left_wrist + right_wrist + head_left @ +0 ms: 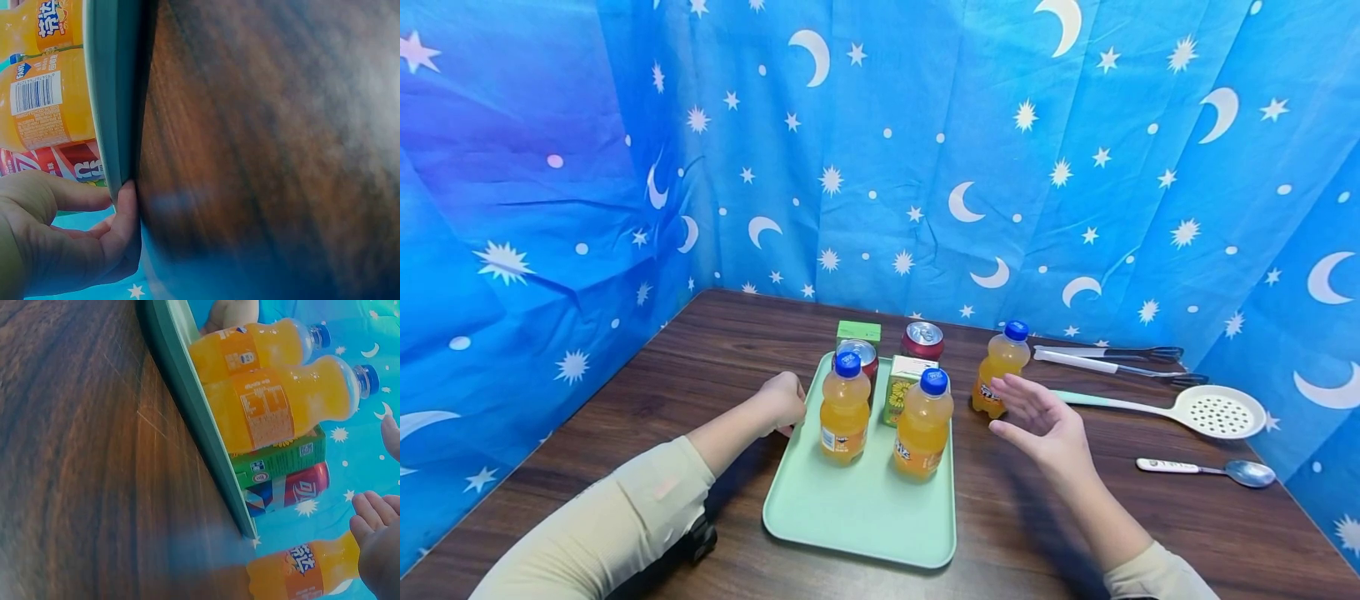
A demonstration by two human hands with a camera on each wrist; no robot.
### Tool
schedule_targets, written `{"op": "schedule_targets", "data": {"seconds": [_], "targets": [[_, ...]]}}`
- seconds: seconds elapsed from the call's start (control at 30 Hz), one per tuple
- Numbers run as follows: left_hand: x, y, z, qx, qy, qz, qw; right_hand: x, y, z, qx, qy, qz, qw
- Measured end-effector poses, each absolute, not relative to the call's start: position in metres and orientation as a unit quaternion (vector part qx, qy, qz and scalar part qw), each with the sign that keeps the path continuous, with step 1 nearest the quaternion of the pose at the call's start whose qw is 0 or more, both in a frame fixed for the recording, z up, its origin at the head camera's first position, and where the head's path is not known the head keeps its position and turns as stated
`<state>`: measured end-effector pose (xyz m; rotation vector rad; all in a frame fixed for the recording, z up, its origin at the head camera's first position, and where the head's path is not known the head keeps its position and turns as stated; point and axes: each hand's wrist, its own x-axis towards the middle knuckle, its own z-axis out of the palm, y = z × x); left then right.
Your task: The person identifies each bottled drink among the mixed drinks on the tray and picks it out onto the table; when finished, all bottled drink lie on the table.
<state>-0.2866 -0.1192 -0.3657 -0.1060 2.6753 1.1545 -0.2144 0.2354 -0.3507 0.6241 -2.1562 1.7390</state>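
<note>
My left hand (784, 402) pinches the left rim of a pale green tray (865, 517) between thumb and fingers, as the left wrist view shows. Two bottles of orange soda with blue caps, a left one (844, 417) and a right one (922, 429), stand upright on the tray. Behind them are a green drink carton with a yellow flower (897, 392) and a red can (868, 354), partly hidden. A third orange soda bottle (1000, 358) stands on the table right of the tray. Beside it my right hand (1048, 425) is held up, fingers extended, overlapping its lower part.
Another red can (922, 340) and a green box (858, 332) stand at the tray's far end. To the right lie tongs (1090, 362), a slotted skimmer (1217, 411) and a spoon (1247, 473). A blue cloth with moons and stars (880, 167) hangs behind the wooden table (700, 350).
</note>
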Motion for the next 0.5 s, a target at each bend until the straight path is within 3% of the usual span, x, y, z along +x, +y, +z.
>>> {"op": "schedule_targets", "data": {"seconds": [0.5], "targets": [[-0.2885, -0.1195, -0.3668, -0.036, 0.912, 0.392, 0.113, -0.2116, 0.2249, -0.3476, 0.201, -0.762, 0.603, 0.125]]}}
